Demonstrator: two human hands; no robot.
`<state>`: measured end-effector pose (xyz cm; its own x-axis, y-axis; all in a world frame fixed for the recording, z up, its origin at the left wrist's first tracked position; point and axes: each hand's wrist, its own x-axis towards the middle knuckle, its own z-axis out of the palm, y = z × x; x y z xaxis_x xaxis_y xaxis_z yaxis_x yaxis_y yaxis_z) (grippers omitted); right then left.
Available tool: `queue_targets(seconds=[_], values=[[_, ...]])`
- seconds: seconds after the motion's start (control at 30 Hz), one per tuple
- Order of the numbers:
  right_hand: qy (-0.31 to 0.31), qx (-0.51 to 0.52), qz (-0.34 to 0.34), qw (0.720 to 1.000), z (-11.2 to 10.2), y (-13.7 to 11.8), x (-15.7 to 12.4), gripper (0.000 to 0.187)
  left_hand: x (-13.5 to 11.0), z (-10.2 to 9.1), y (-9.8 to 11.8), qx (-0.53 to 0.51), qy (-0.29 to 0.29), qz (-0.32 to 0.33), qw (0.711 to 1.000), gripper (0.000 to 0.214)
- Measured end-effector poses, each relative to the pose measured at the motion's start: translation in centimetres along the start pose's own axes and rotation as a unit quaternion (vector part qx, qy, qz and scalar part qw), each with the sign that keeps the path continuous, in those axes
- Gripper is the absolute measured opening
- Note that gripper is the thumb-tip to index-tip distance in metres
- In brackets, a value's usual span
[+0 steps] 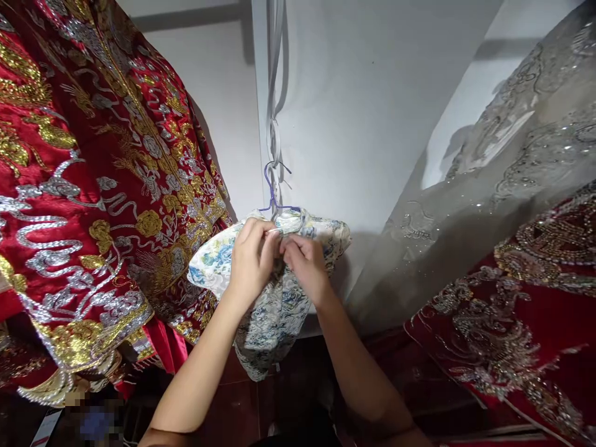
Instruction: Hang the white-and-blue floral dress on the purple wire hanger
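Left hand (pixel 251 251): fingers drawn narrow, pinching the upper front of the patterned garment (pixel 274 316) just below the purple hanger (pixel 273 197);
Right hand (pixel 305 261): likewise curled tight on that cloth, below the hanger and a little to its right, fingertips close to those of the left hand; what lies between them is too small to tell;
Red robe (pixel 149 149): left of the hanger; its raised metallic embroidery could catch the patterned garment's near sleeve if the cloth swung that way; whether they touch now, I cannot tell;
Patterned garment's hang: it could slip from the hanger at one shoulder, if one hand pulled down harder than the other;
Purple wire: the hanger looks thin and hooks onto a white strand (pixel 275 68) above; a tug could tilt it, an upward push could unseat it;
Pinched front: light cloth could crease or strain under a hard pull; the fingers hide the very spot being worked, so a slip there would be easy to miss;
Garment body: drops below the hanger, narrowing toward an uneven lower edge, darker lower down;
Sleeves: short and pale, spread out on either side below the hanger;
Print: blue swirls and flowers on white, with touches of yellow-green; the surface looks crinkled;
Neckline: directly under the hanger, partly hidden by the fingers
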<state>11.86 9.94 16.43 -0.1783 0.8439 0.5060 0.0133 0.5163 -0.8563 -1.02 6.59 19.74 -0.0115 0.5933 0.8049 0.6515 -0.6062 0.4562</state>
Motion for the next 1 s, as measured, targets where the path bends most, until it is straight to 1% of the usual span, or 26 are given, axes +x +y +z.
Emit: queue_targets(seconds=[0.07,0.1,0.13,0.17,0.2,0.23,0.27,0.3,0.33,0.37,0.4,0.43,0.47,0.5,0.57,0.6,0.63,0.67,0.7,0.73,0.77,0.8,0.9,0.97,1.0], values=[[-0.012,-0.019,0.007,1.000,0.3,2.1,-0.1,0.027,-0.2,-0.8,-0.9,0.006,0.078,-0.022,0.997,0.014],[-0.027,-0.024,0.016,0.999,0.3,3.1,-0.4,0.028,-0.4,-1.6,-1.6,-0.002,0.131,-0.047,0.990,0.013],[-0.049,-0.024,0.029,0.998,0.2,4.1,-0.9,0.030,-0.8,-2.5,-2.4,-0.021,0.191,-0.079,0.978,0.013],[-0.076,-0.018,0.045,0.996,0.1,4.9,-1.6,0.031,-1.4,-3.5,-3.4,-0.054,0.247,-0.119,0.960,0.013],[-0.105,-0.006,0.061,0.993,-0.1,5.7,-2.3,0.030,-2.2,-4.3,-4.4,-0.100,0.300,-0.163,0.935,0.014],[-0.132,0.009,0.075,0.988,-0.2,6.2,-3.2,0.029,-3.1,-5.0,-5.6,-0.159,0.340,-0.212,0.903,0.015],[-0.154,0.027,0.086,0.984,-0.3,6.7,-4.0,0.028,-4.3,-5.4,-6.7,-0.231,0.355,-0.270,0.865,0.018],[-0.171,0.049,0.095,0.979,-0.4,7.1,-4.9,0.027,-5.6,-5.4,-7.9,-0.296,0.369,-0.332,0.816,0.021],[-0.182,0.073,0.103,0.975,-0.4,7.4,-5.6,0.026,-6.9,-5.0,-8.9,-0.343,0.372,-0.391,0.769,0.021],[-0.184,0.098,0.111,0.972,-0.4,7.6,-6.2,0.027,-8.3,-4.3,-9.8,-0.367,0.363,-0.442,0.734,0.020],[-0.184,0.125,0.120,0.968,-0.4,7.7,-6.7,0.028,-9.6,-3.3,-10.5,-0.374,0.361,-0.483,0.705,0.019],[-0.185,0.150,0.131,0.962,-0.6,7.9,-7.1,0.029,-10.8,-2.3,-11.1,-0.369,0.348,-0.498,0.703,0.017],[-0.192,0.168,0.143,0.956,-0.9,8.0,-7.3,0.031,-11.8,-1.4,-11.6,-0.347,0.332,-0.500,0.721,0.017],[-0.205,0.178,0.154,0.950,-1.3,8.0,-7.3,0.033,-12.7,-0.6,-12.0,-0.323,0.294,-0.494,0.752,0.019],[-0.232,0.170,0.180,0.941,-2.5,8.1,-7.2,0.033,-13.8,0.4,-12.6,-0.260,0.187,-0.467,0.824,0.025],[-0.241,0.158,0.193,0.938,-3.3,8.0,-7.1,0.032,-14.0,0.5,-12.9,-0.228,0.120,-0.455,0.852,0.026],[-0.247,0.141,0.206,0.936,-3.9,8.0,-7.1,0.031,-14.1,0.6,-13.0,-0.199,0.055,-0.444,0.872,0.025],[-0.248,0.124,0.216,0.936,-4.6,8.0,-7.1,0.030,-14.1,0.6,-13.1,-0.175,-0.009,-0.432,0.884,0.024],[-0.245,0.106,0.224,0.937,-5.2,8.0,-7.2,0.030,-14.0,0.6,-13.0,-0.160,-0.064,-0.420,0.891,0.023],[-0.244,0.089,0.230,0.938,-5.6,8.0,-7.4,0.030,-13.8,0.6,-12.7,-0.150,-0.103,-0.409,0.894,0.022],[-0.243,0.073,0.234,0.939,-6.0,8.2,-7.6,0.030,-13.6,0.8,-12.3,-0.145,-0.125,-0.400,0.896,0.023],[-0.242,0.057,0.239,0.939,-6.4,8.5,-7.9,0.030,-13.2,1.0,-11.8,-0.145,-0.130,-0.391,0.899,0.026],[-0.243,-0.016,0.256,0.935,-7.1,9.8,-8.8,0.031,-12.1,2.0,-9.2,-0.169,-0.096,-0.374,0.907,0.036],[-0.217,-0.095,0.254,0.938,-7.4,10.4,-9.0,0.034,-11.3,2.8,-7.1,-0.204,-0.091,-0.356,0.908,0.035],[-0.192,-0.126,0.240,0.943,-7.4,10.5,-9.1,0.035,-11.0,3.2,-6.0,-0.223,-0.104,-0.344,0.906,0.033]])
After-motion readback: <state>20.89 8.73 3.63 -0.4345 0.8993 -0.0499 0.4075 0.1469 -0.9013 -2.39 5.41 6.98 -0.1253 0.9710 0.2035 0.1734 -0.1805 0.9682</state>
